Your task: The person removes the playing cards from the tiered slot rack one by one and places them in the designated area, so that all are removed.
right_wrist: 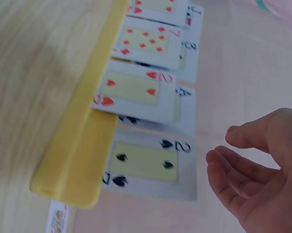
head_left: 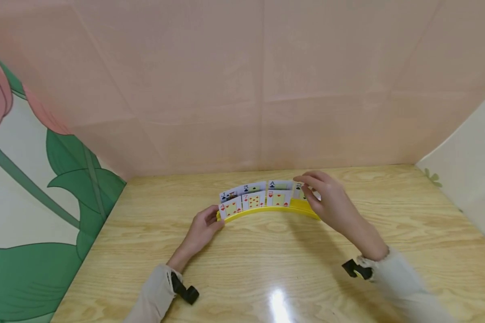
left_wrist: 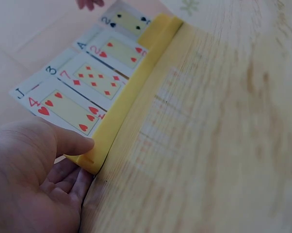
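Right wrist view, entry one: bare right hand [right_wrist: 277, 191], thumb and fingertips parted, pinching nothing, just off the top edge of a white rectangular playing card, the two of spades [right_wrist: 145, 162].

"And the other hand?"

"Entry two: bare left hand [left_wrist: 29, 174], thumb in front, fingers behind, gripping the left end of a yellow, curved, plastic-looking rack [right_wrist: 88, 155]."

"Placed so far?"

"Seven cards standing in the rack. Back row, four: jack [head_left: 227, 196], three [head_left: 253, 187], ace [right_wrist: 186, 109], two of spades. Front row, three: four of hearts [head_left: 230, 208], seven of diamonds [right_wrist: 145, 41], two of hearts [right_wrist: 131, 90]."

"Outstanding?"

"By count, the back row appears complete; the front row seems one short, at its right end. One loose white court card [right_wrist: 57, 216], partly cut off, value illegible, lies beyond that end. Rack stands on a pale wood-grain tabletop [head_left: 234, 260]."
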Demonstrator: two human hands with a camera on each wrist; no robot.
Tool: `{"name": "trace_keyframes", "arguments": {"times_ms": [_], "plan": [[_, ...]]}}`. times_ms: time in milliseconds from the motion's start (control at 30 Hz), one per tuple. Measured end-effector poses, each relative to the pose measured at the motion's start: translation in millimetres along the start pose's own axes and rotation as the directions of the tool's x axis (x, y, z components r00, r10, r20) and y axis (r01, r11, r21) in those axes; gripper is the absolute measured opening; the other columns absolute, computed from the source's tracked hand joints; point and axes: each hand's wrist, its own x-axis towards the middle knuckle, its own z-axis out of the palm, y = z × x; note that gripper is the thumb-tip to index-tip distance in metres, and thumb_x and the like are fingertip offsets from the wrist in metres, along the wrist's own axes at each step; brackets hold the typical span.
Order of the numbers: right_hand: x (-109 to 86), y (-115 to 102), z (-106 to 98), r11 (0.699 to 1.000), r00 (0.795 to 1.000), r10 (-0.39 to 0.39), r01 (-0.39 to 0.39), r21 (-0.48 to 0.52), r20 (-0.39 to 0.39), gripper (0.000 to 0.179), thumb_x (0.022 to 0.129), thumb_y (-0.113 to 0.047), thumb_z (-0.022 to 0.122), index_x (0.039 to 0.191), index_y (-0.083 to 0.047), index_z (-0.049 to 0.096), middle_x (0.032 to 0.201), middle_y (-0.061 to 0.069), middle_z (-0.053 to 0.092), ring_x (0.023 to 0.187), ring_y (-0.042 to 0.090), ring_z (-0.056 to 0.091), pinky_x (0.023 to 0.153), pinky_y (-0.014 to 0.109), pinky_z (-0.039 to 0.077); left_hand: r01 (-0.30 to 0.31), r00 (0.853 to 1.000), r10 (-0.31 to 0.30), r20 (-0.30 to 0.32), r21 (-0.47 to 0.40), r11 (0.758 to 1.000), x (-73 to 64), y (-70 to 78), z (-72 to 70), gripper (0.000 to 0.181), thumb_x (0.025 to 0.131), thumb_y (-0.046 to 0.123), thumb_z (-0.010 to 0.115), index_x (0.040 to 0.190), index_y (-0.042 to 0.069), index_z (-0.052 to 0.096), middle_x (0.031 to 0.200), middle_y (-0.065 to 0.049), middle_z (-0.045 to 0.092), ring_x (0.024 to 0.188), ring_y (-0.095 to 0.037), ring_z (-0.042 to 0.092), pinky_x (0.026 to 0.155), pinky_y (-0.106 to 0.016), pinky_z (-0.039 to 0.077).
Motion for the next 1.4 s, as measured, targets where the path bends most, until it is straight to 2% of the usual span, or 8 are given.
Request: {"name": "trace_keyframes", "arguments": {"times_ms": [200, 367, 633, 867, 1000, 1133, 1267, 1400], "plan": [[-5.1, -1, 13, 1.000, 0.997, 0.018, -0.019, 0.015, 0.078, 0.022, 0.085, 0.008, 0.071, 0.105, -0.001, 0.074, 0.107, 0.013, 0.066, 0.094, 0.027, 0.064, 0.067, 0.039, 0.059, -0.008, 1.000, 0.008, -0.012, 0.001, 1.000, 5.8, -20.1, 1.6, 0.034, 0.093, -0.004, 0.064, 0.127, 0.000, 0.063, 0.125, -0.014, 0.064, 0.116, -0.026, 0.061, 0.100, -0.042, 0.051], [-8.9, 0, 20, 0.999, 0.987, 0.045, -0.046, 0.005, 0.157, 0.019, 0.086, 0.006, 0.070, 0.104, 0.001, 0.074, 0.111, 0.015, 0.067, 0.101, 0.031, 0.063, 0.077, 0.043, 0.058, -0.018, 1.000, 0.018, -0.001, -0.001, 1.000, 5.1, -18.0, 2.0, 0.034, 0.093, -0.003, 0.065, 0.126, 0.002, 0.063, 0.125, -0.013, 0.064, 0.116, -0.025, 0.061, 0.099, -0.040, 0.052], [-10.0, 2, 29, 1.000, 0.988, 0.010, -0.011, 0.003, 0.153, 0.017, 0.081, 0.007, 0.074, 0.098, 0.002, 0.075, 0.103, 0.015, 0.070, 0.097, 0.032, 0.066, 0.084, 0.048, 0.056, -0.005, 1.000, 0.005, 0.003, 0.009, 1.000, 7.0, -19.3, 2.1, 0.033, 0.094, -0.001, 0.065, 0.127, 0.003, 0.063, 0.126, -0.012, 0.064, 0.116, -0.023, 0.061, 0.099, -0.039, 0.052], [-13.2, 7, 40, 1.000, 0.982, 0.016, -0.018, 0.013, 0.187, 0.016, 0.081, 0.006, 0.075, 0.096, 0.000, 0.075, 0.097, 0.012, 0.072, 0.096, 0.031, 0.065, 0.089, 0.049, 0.053, -0.001, 1.000, 0.001, -0.009, -0.002, 1.000, 4.0, -14.0, 3.5, 0.034, 0.094, -0.004, 0.064, 0.128, -0.002, 0.061, 0.126, -0.017, 0.063, 0.117, -0.029, 0.060, 0.101, -0.046, 0.050], [-17.2, 10, 45, 0.993, 0.970, 0.064, -0.085, 0.077, 0.234, 0.016, 0.084, 0.006, 0.072, 0.099, 0.001, 0.074, 0.098, 0.011, 0.072, 0.093, 0.029, 0.066, 0.080, 0.043, 0.057, 0.006, 1.000, -0.006, -0.007, 0.001, 1.000, -1.1, 1.2, 3.6, 0.034, 0.093, -0.008, 0.062, 0.127, -0.006, 0.061, 0.125, -0.020, 0.063, 0.117, -0.032, 0.060, 0.101, -0.049, 0.049], [-19.5, 13, 49, 0.987, 0.964, 0.079, -0.112, 0.119, 0.255, 0.017, 0.085, 0.006, 0.071, 0.101, 0.003, 0.073, 0.100, 0.012, 0.072, 0.095, 0.029, 0.067, 0.081, 0.043, 0.058, 0.001, 1.000, -0.001, 0.000, 0.009, 1.000, -4.7, 12.0, 2.5, 0.033, 0.093, -0.009, 0.062, 0.126, -0.007, 0.061, 0.123, -0.020, 0.063, 0.115, -0.032, 0.061, 0.099, -0.049, 0.050], [-20.7, 15, 50, 0.986, 0.962, 0.084, -0.118, 0.120, 0.259, 0.018, 0.085, 0.005, 0.072, 0.103, 0.004, 0.073, 0.103, 0.013, 0.072, 0.099, 0.030, 0.067, 0.085, 0.043, 0.057, 0.004, 1.000, -0.004, -0.016, 0.010, 1.000, -0.6, -1.9, 4.2, 0.034, 0.093, -0.008, 0.062, 0.126, -0.005, 0.061, 0.124, -0.018, 0.064, 0.114, -0.031, 0.061, 0.098, -0.047, 0.051], [-21.1, 16, 51, 0.987, 0.965, 0.083, -0.114, 0.116, 0.248, 0.019, 0.083, 0.008, 0.071, 0.102, 0.004, 0.073, 0.102, 0.013, 0.072, 0.095, 0.029, 0.068, 0.080, 0.042, 0.059, 0.001, 1.000, -0.001, -0.015, 0.002, 1.000, 3.7, -15.8, 3.9, 0.034, 0.093, -0.005, 0.064, 0.127, -0.002, 0.062, 0.124, -0.015, 0.064, 0.115, -0.027, 0.061, 0.098, -0.044, 0.052]]}}
